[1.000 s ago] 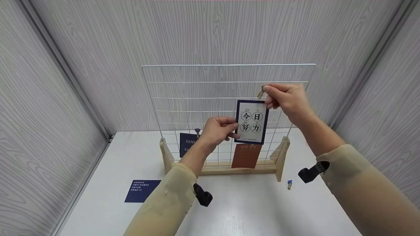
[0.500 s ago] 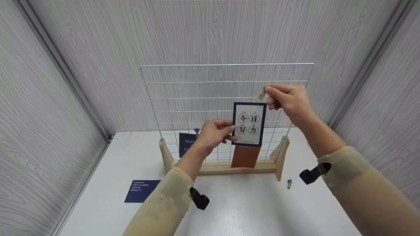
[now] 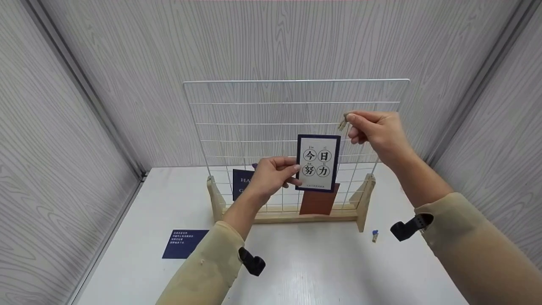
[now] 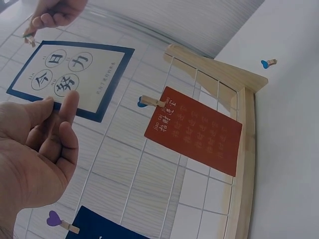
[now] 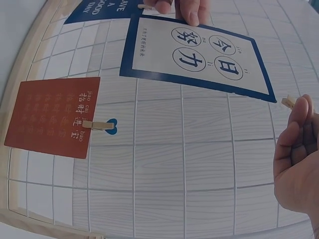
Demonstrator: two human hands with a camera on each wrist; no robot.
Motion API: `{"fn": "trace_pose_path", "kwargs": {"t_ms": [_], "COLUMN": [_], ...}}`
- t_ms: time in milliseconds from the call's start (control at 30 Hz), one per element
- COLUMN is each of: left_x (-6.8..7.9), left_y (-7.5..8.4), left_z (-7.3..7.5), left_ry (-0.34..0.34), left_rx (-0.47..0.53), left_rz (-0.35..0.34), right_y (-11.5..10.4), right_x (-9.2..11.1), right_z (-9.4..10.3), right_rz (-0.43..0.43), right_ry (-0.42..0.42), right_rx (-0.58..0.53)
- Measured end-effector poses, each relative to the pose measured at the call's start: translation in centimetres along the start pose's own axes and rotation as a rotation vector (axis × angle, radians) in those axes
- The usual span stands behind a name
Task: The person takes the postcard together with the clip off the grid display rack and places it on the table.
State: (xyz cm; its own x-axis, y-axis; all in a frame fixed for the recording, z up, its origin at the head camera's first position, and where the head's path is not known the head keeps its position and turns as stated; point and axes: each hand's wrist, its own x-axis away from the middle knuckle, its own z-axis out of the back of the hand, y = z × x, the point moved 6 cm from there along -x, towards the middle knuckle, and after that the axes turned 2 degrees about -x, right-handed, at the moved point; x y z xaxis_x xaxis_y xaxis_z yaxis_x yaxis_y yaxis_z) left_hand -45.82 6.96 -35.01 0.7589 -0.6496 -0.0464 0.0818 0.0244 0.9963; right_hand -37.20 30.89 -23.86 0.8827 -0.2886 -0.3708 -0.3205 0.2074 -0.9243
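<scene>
My left hand [image 3: 274,177] pinches the left edge of a white card with a dark blue border [image 3: 317,163], held upright in front of the wire grid [image 3: 262,123]. Between thumb and finger of my right hand [image 3: 378,129] is a small wooden clothespin [image 3: 342,123], just above and right of the card's top corner, apart from it. Low on the grid hangs a red card [image 4: 197,130], clipped by a clothespin with a blue heart [image 4: 151,101]. Another dark blue card [image 3: 242,183] hangs at lower left, partly behind my left hand, beside a purple-heart clothespin [image 4: 62,222].
Wooden feet [image 3: 363,203] support the grid on a white table [image 3: 305,262]. A blue card with white text [image 3: 183,244] lies at left on the table. To the right lies a loose clothespin with a blue heart [image 3: 375,236]. Grey wood-grain walls surround the table.
The left hand has brought the card slightly left and down. My right hand has shifted a little right with its clothespin, widening the gap between clothespin and card.
</scene>
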Motion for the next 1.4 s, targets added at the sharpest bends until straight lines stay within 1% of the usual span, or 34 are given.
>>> {"fn": "trace_pose_path", "kwargs": {"t_ms": [200,333,467,567,733,800,900,1167,1400], "left_x": [0.8,1.4,2.1,2.5,3.2,3.4,3.8,5.0,5.8], "left_y": [-0.4,-0.9,-1.4,-1.7,-2.3,-2.6,-3.1,-4.1,-5.0], "left_z": [0.9,1.5,2.3,2.9,3.7,4.0,4.4,5.6,6.5], "left_ry": [0.011,0.024,0.037,0.045,0.054,0.060,0.069,0.103,0.123], "left_rx": [0.003,0.003,-0.017,-0.026,-0.020,-0.018,-0.023,-0.019,-0.029], "left_rz": [-0.015,-0.006,-0.011,-0.013,-0.006,0.001,0.007,0.024,0.053], "right_y": [0.3,0.7,1.1,1.2,1.6,1.9,2.4,3.6,4.6], "right_x": [0.5,1.0,1.6,1.9,2.5,2.7,3.1,4.3,5.3], "right_z": [0.4,0.6,0.9,1.1,1.3,1.5,1.8,2.8,4.0], "right_rz": [0.010,-0.004,-0.014,-0.006,0.016,0.012,0.002,-0.031,-0.051], "right_ry": [-0.004,-0.010,-0.013,-0.025,-0.037,-0.029,-0.021,-0.032,-0.010], "right_rx": [-0.009,0.022,0.055,0.074,0.034,0.006,0.006,0.051,0.106]}}
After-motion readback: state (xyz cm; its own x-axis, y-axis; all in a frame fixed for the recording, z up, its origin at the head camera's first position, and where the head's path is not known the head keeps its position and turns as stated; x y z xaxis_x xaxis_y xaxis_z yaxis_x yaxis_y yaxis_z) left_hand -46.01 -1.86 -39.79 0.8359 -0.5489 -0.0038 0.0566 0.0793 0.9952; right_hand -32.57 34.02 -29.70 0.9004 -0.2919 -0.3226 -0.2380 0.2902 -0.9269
